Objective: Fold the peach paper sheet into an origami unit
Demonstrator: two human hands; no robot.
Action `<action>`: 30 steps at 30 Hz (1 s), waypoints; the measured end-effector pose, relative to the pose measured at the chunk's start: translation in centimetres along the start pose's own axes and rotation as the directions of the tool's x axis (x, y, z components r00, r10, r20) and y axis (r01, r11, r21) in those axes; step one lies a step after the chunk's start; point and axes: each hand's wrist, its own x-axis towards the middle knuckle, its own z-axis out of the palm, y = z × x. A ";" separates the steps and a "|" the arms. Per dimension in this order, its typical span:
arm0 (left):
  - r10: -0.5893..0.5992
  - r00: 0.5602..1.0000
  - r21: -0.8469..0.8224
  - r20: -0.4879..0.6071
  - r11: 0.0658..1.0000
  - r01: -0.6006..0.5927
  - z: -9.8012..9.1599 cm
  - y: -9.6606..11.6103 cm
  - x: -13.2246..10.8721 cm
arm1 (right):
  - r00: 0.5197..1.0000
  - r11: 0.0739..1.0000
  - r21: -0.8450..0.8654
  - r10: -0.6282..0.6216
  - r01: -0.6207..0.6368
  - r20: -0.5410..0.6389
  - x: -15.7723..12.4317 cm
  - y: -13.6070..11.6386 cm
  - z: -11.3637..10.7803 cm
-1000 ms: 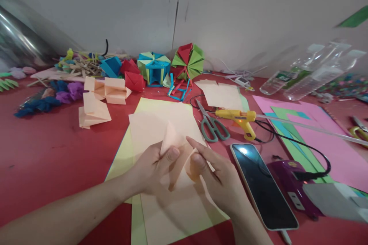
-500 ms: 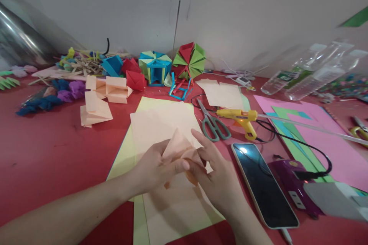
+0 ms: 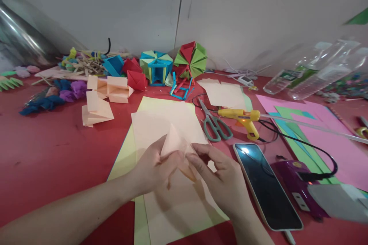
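A small piece of folded peach paper (image 3: 173, 142) is held between my two hands, its pointed corner facing away from me. My left hand (image 3: 156, 166) grips its left side, the thumb lying along the near part. On the right edge, my right hand (image 3: 217, 170) pinches the paper between thumb and fingers. Part of the folds is hidden behind my fingers. Below both hands lies a flat peach sheet (image 3: 161, 214) on top of a pale yellow sheet (image 3: 122, 162).
Green-handled scissors (image 3: 216, 127), a yellow glue gun (image 3: 240, 116) and a phone (image 3: 268, 187) lie at the right, near a purple power adapter (image 3: 300, 187). Folded peach boxes (image 3: 99, 113) stand at left; paper models (image 3: 158, 69) and plastic bottles (image 3: 316, 69) line the wall.
My right hand's fingers, raised and spread before, have come down and closed on the paper's right edge. The left hand still grips the paper, which has turned slightly.
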 end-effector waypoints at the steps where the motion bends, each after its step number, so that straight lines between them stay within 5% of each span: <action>1: 0.004 1.000 0.012 0.001 1.000 -0.004 0.1 0.1 -0.1 | 1.000 1.000 -0.003 -0.016 0.016 0.014 0.0 0.1 0.0; 16: 0.009 0.995 0.040 -0.099 0.999 -0.005 0.4 -0.5 0.1 | 0.998 0.999 0.038 -0.015 0.012 0.065 -0.1 0.1 0.0; 21: 0.045 0.999 0.052 0.024 0.998 -0.046 0.2 -0.4 0.3 | 0.999 0.998 0.056 0.003 -0.005 0.043 -0.1 0.2 0.3; 30: 0.007 0.999 0.017 -0.036 1.000 -0.006 0.0 -0.6 0.6 | 0.999 0.999 0.026 0.025 -0.024 -0.036 -0.2 0.2 0.7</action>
